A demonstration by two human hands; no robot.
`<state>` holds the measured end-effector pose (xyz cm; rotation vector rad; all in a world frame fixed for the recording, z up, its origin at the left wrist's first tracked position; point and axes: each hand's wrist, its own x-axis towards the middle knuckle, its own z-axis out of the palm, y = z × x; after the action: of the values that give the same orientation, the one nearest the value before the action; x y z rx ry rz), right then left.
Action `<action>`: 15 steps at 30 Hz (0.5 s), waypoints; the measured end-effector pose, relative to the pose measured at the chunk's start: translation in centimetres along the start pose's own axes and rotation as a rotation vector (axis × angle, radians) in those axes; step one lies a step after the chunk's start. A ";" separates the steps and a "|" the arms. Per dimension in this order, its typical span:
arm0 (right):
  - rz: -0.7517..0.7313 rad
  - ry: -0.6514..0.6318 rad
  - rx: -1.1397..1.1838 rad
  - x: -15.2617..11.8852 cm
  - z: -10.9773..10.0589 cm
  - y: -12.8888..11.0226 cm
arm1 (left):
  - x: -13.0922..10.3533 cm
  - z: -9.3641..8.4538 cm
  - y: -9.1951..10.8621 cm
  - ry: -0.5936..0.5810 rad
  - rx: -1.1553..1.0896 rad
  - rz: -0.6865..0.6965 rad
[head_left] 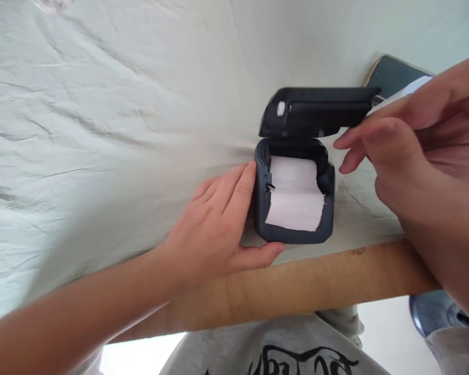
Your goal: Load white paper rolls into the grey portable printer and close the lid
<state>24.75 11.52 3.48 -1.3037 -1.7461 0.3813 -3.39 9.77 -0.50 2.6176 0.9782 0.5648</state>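
Note:
A small dark mini printer (261,221) stands on the cloth near the table's front edge, its black lid (320,112) swung up at the back. White paper (295,195) with ragged side edges lies in its compartment. My left hand (219,224) grips the printer's left side, fingers along the wall and thumb at the front edge. To the right, my right hand (426,140) is closed, thumb against fingers, beside the raised lid. A pale slim thing (404,94) with a metallic bit shows behind its fingers; its kind and the exact hold are hidden.
A dark flat rectangular object (394,73) lies behind my right hand. Wrinkled pale cloth (121,104) covers the table, with a wooden edge strip (297,284) in front. Something clear and shiny (52,4) is cut off at the top left. A bluish round object (437,312) shows below the table edge.

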 end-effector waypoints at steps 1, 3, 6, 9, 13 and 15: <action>-0.013 -0.001 -0.039 0.1 0.0 -0.2 | 0.0 0.1 -0.1 0.004 -0.002 0.003; -0.056 -0.155 -0.154 0.6 -0.2 -0.4 | -0.1 0.2 -0.2 0.003 0.001 -0.006; -0.180 -0.467 -0.390 1.9 -0.5 0.0 | -0.2 0.4 -0.4 0.021 0.004 -0.002; -0.264 -0.653 -0.520 3.6 -0.4 0.8 | -0.2 0.4 -0.3 0.014 0.006 0.007; -0.332 -0.822 -0.464 5.6 0.2 0.7 | -0.1 0.3 -0.3 -0.001 0.012 0.006; -0.320 -0.833 -0.430 6.0 -0.2 0.0 | 0.0 0.2 -0.2 -0.004 0.011 0.001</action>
<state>24.63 16.80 6.43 -1.1930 -2.8182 0.4064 -3.43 9.88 -0.79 2.6283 0.9820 0.5559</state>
